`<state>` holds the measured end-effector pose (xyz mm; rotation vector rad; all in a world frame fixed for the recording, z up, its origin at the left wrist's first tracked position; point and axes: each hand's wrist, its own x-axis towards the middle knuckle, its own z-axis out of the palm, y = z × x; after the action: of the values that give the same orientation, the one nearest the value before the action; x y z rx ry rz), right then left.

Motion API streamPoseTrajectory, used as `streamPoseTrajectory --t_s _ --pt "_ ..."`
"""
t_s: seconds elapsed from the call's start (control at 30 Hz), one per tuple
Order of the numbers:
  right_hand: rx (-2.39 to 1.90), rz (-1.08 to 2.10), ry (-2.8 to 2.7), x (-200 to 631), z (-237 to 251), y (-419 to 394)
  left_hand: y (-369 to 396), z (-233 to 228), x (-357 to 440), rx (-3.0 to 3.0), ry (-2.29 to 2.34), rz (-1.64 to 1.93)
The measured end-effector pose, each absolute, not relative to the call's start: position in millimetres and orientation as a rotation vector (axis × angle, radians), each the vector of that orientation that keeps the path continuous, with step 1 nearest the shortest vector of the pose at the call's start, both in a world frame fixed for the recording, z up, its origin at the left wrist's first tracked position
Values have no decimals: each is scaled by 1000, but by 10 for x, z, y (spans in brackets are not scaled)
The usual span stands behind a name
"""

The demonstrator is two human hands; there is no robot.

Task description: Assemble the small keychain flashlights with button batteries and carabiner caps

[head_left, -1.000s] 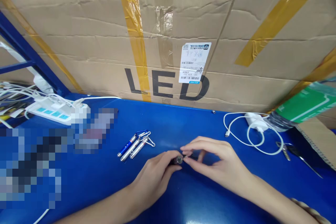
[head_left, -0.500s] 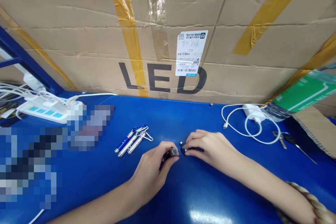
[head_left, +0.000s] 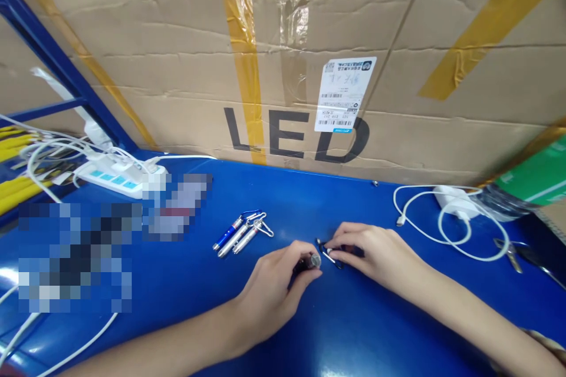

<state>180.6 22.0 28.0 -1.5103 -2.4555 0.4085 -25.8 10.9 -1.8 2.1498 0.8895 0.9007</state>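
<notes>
My left hand [head_left: 280,285] is closed around a small dark tube with a round metallic end [head_left: 315,260] that faces right; most of the tube is hidden by the fingers. Just to its right, the fingertips of my right hand [head_left: 375,250] pinch a small black piece with a clip [head_left: 329,256], partly hidden under the fingers. A narrow gap separates the two pieces. Left of the hands, a blue penlight [head_left: 227,235] and two silver penlights [head_left: 247,240] lie side by side on the blue table [head_left: 274,341], with snap-hook clips at their far ends.
A large cardboard box [head_left: 177,70] marked LED stands along the back. A white power strip [head_left: 119,177] with cables is at the left, near blurred-out items. At the right lie a white charger [head_left: 457,200] with a coiled cable and a small key-like metal piece [head_left: 513,258].
The camera view has swung left, so everything sits further right in the picture. More of the black clip shows under my right fingertips. Both hands keep their grip, still close together.
</notes>
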Motion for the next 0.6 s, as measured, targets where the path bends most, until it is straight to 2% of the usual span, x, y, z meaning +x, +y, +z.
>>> streamPoseTrajectory --t_s 0.2,0.43,0.6 --pt "-1492 483 -2354 1755 196 239 113 8 -267 2163 889 885" --pt "-1480 929 -1940 1684 66 253 166 -8 -246 2237 923 885" --pt "-1176 1331 -1604 1649 33 216 195 -52 -245 2282 926 855"
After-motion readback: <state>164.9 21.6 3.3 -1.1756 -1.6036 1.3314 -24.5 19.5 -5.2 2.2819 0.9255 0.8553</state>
